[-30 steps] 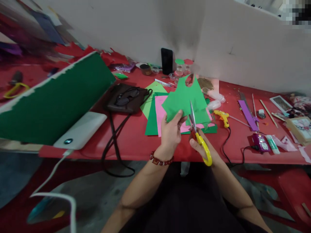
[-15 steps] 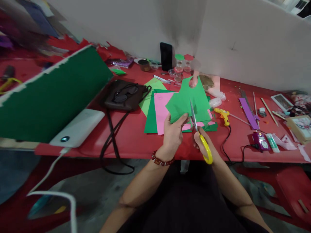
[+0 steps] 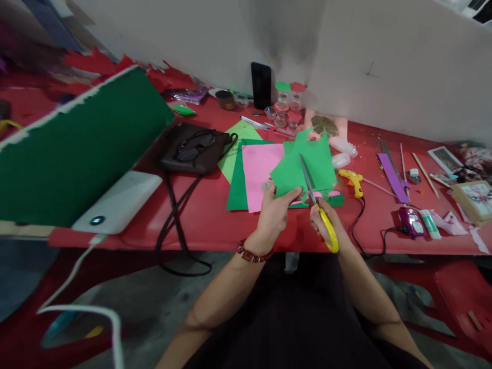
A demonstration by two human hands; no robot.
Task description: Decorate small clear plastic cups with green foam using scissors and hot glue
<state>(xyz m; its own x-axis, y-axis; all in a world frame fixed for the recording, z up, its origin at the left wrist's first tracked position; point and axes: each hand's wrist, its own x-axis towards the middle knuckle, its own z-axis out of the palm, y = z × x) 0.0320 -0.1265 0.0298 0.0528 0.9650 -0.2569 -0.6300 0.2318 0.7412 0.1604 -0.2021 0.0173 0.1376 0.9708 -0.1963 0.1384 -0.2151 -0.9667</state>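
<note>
My left hand [image 3: 272, 215] pinches the lower left edge of a bright green sheet of paper [image 3: 298, 169], which has a notched, jagged top edge. Yellow-handled scissors [image 3: 326, 225] are in my right hand [image 3: 326, 218], their blades lying at the lower part of the sheet and pointing up and away. Below the green sheet lie a pink sheet [image 3: 259, 174] and a dark green sheet [image 3: 234, 197] on the red table. Small pink and green scraps [image 3: 333, 195] lie close to my right hand.
To the left are a brown bag [image 3: 192, 159] with glasses on it, a white power bank [image 3: 119, 202] and a green board [image 3: 84, 148]. A phone [image 3: 261, 84] leans on the wall. At right are a yellow glue gun [image 3: 351, 180], a purple strip [image 3: 392, 177] and a tube [image 3: 430, 224].
The green sheet has tilted lower and shifted slightly right, so its jagged top edge shows differently. Both hands keep their hold, and the scissors have moved little.
</note>
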